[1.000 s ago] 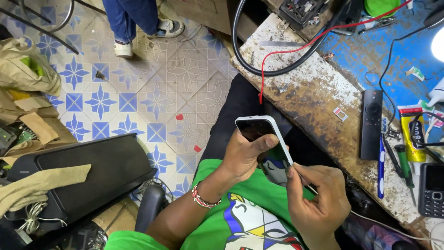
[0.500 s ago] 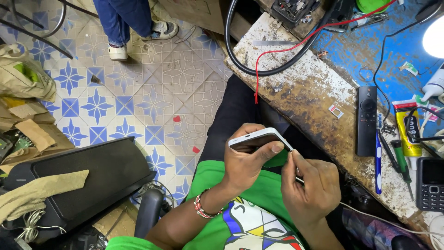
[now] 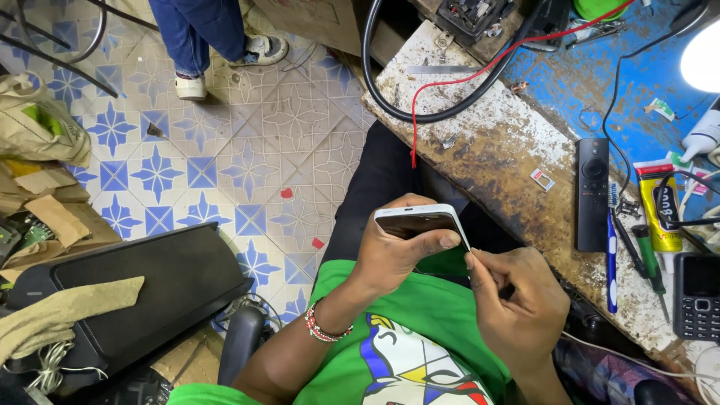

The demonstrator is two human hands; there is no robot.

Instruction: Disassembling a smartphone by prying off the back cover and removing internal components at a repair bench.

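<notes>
The phone (image 3: 420,221), white-edged with a dark screen, sits above the lap, clear of the desk (image 3: 495,157) edge. The left hand (image 3: 397,255) wraps around it, thumb lying along its near edge. The right hand (image 3: 517,307) is curled shut, fingertips pinched at the phone's right corner; what they pinch is too small to tell. A black remote (image 3: 592,193) lies near the desk's worn edge, and open tiled floor (image 3: 247,142) spreads to the left.

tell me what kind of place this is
Probably a small phone or electronics repair stall. The left hand holds a white smartphone while the right hand works at its edge. The worn workbench carries a screwdriver, a glue tube, a keypad phone and loose cables.
</notes>
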